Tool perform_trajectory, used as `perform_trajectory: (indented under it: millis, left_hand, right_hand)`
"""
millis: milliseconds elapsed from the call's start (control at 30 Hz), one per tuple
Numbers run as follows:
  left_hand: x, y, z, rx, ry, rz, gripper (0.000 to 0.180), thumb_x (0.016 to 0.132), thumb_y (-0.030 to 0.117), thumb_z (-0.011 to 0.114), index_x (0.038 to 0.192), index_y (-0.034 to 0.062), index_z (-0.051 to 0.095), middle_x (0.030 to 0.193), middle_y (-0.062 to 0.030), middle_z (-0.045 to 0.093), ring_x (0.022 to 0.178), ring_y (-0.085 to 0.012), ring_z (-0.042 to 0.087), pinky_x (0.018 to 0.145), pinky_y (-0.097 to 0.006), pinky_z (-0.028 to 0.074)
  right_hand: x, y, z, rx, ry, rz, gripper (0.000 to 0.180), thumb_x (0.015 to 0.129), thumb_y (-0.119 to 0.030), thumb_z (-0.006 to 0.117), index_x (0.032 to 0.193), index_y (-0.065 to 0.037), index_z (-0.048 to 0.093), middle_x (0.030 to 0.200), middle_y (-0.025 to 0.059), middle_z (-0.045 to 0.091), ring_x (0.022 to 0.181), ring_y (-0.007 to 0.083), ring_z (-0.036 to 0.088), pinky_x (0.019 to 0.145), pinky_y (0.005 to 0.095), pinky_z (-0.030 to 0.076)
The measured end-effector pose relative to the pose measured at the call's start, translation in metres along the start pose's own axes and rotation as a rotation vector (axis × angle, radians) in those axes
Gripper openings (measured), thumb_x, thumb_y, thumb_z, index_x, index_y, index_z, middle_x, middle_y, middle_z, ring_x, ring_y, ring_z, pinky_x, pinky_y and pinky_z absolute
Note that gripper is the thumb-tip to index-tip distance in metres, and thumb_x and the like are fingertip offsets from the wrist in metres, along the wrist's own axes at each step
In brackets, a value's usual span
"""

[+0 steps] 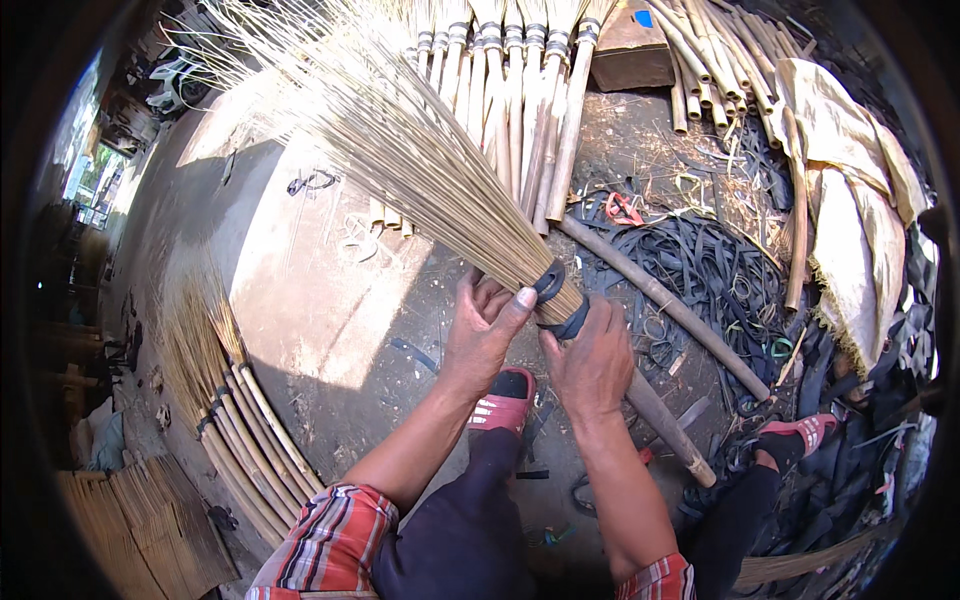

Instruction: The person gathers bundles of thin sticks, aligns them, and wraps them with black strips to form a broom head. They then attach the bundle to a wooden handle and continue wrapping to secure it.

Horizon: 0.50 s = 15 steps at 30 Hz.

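Note:
A stick broom (470, 210) lies aslant in front of me, its long pale bristles fanning toward the far left. Two black rubber bands (549, 281) go round the bound end of the bristles. My left hand (482, 330) is closed on the bristle bundle from the left, its thumb pressed near the upper band. At the lower band, my right hand (592, 358) grips the broom with its fingers curled over. A wooden handle (668, 428) runs from under the right hand toward the lower right. The palms hide part of the binding.
Several bound brooms (515, 100) lie at the far side, and more brooms (250, 430) at the left. A loose wooden pole (665, 300) lies beside a heap of black rubber strips (710, 270). Bamboo sticks (710, 70), a cardboard box (632, 52) and a pale sack (845, 200) are far right.

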<state>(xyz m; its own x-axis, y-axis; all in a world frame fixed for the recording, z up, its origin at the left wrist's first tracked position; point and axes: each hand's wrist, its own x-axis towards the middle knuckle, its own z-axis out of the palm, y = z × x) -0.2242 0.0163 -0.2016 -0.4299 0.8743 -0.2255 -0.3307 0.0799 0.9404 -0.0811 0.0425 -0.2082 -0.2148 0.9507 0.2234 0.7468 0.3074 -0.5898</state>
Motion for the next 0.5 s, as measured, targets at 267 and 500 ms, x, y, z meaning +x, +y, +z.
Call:
perform_trajectory:
  millis: [267, 500]
  left_hand:
    - [0.027, -0.005, 0.002, -0.331, 0.113, -0.043, 0.031, 0.096, 0.021, 0.077, 0.116, 0.0005, 0.065, 0.1, -0.0104, 0.073, 0.092, -0.0217, 0.074, 0.082, -0.037, 0.062]
    - [0.031, -0.02, -0.015, -0.178, -0.002, -0.027, 0.073, 0.095, 0.039, 0.081, 0.145, -0.0023, 0.048, 0.126, -0.013, 0.066, 0.115, -0.0207, 0.065, 0.103, -0.038, 0.052]
  right_hand:
    - [-0.033, -0.022, 0.026, -0.134, -0.011, -0.11, 0.079, 0.075, -0.018, 0.09, 0.138, 0.001, 0.047, 0.122, 0.0199, 0.055, 0.113, 0.0404, 0.06, 0.096, 0.0483, 0.05]
    - [-0.01, -0.019, 0.017, 0.196, -0.238, 0.156, 0.076, 0.084, -0.027, 0.086, 0.142, 0.003, 0.047, 0.121, 0.0269, 0.064, 0.109, 0.0453, 0.067, 0.093, 0.0516, 0.054]
